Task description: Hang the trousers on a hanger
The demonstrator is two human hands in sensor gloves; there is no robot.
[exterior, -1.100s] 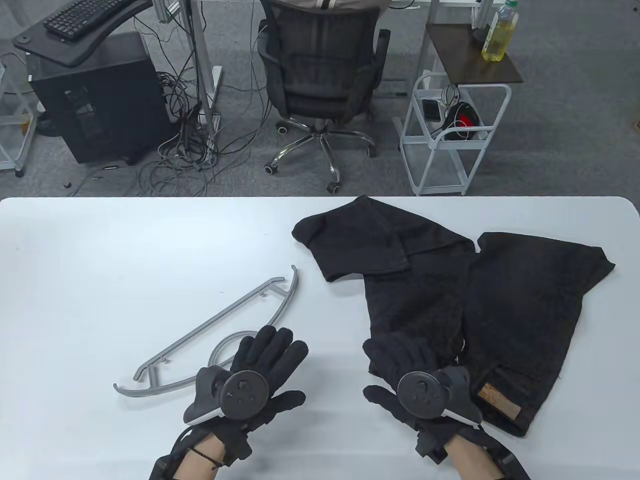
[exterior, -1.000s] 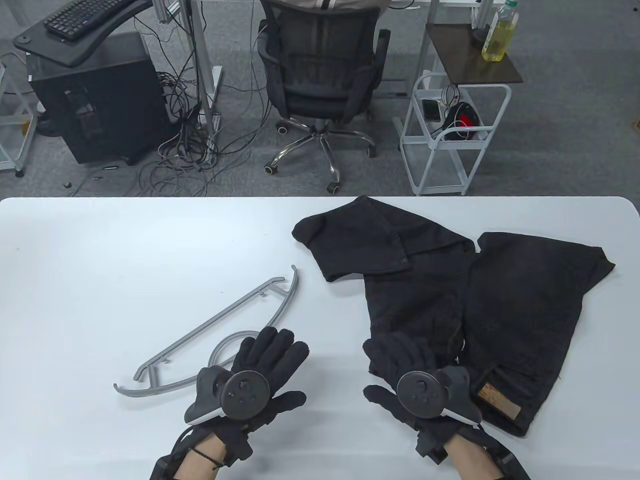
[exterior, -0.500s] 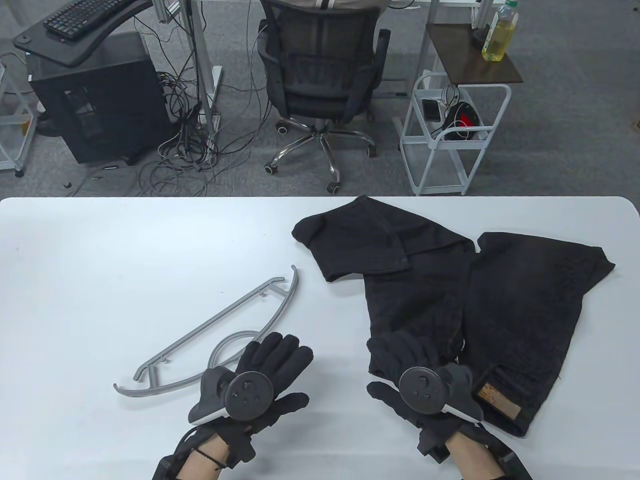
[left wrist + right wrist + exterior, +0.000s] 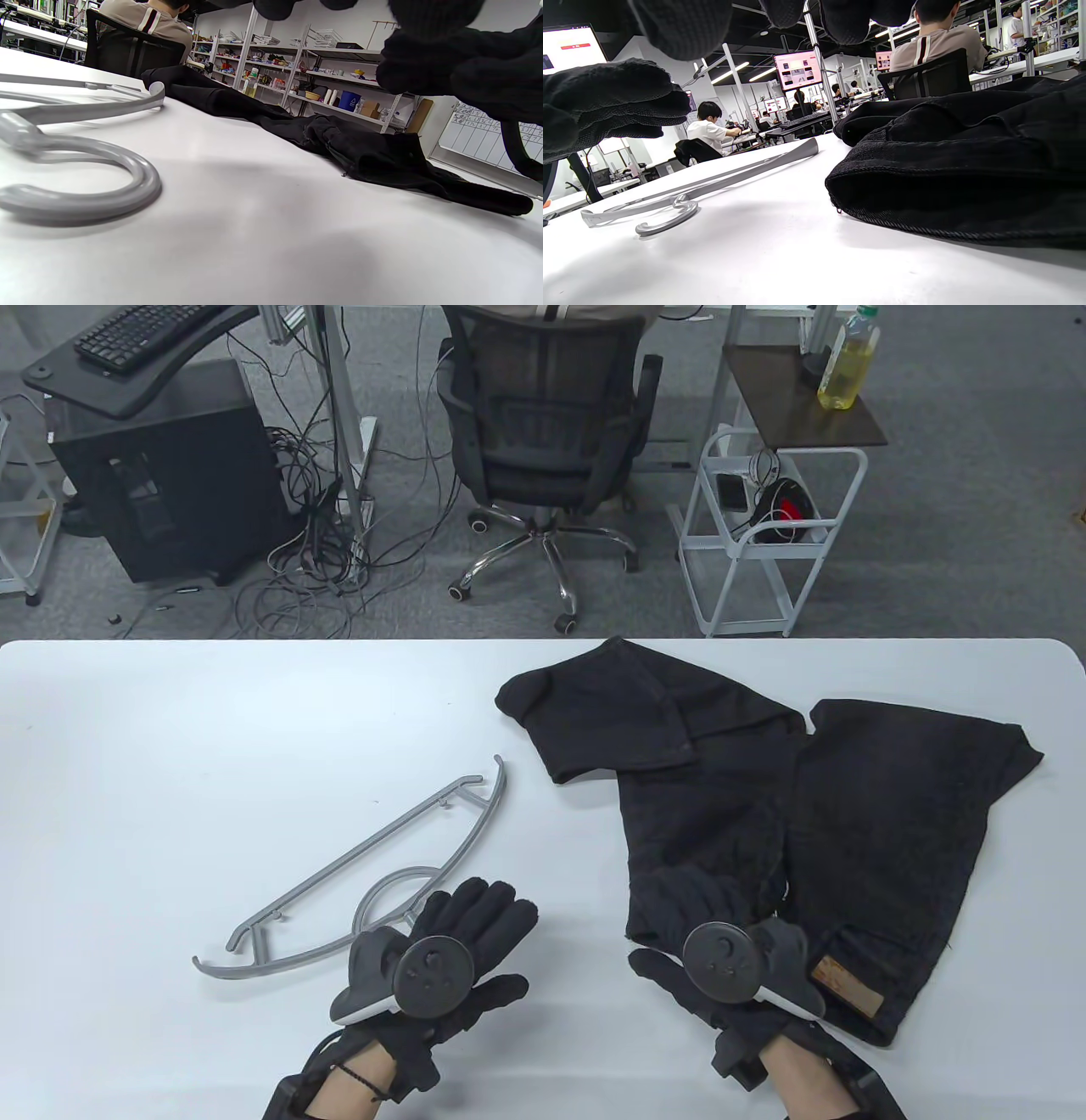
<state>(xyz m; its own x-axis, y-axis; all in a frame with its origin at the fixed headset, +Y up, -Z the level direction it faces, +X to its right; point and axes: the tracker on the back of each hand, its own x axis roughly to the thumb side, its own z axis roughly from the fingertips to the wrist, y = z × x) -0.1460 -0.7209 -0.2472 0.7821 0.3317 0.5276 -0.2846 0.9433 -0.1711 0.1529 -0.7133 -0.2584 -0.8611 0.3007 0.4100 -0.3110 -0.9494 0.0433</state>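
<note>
Black trousers [image 4: 848, 831] lie crumpled on the right half of the white table [image 4: 170, 746], waistband with a tan label toward the near edge. A grey plastic hanger [image 4: 373, 857] lies flat left of them, its hook [image 4: 386, 895] pointing at the near edge. My left hand [image 4: 488, 933] hovers open just right of the hook and holds nothing; the left wrist view shows the hook [image 4: 85, 199] below it. My right hand [image 4: 662, 925] is open above the trousers' near left corner, and in the right wrist view its fingers [image 4: 683, 25] stay above the fabric [image 4: 967, 182].
Beyond the table's far edge stand an office chair [image 4: 543, 415], a white wire cart [image 4: 764, 534] and a black computer case [image 4: 161, 475] with loose cables. Bare tabletop lies to the left of the hanger and between my hands.
Both hands have shifted slightly right and toward the near edge. My left hand now covers less of the hanger's hook. Hanger and trousers have not moved.
</note>
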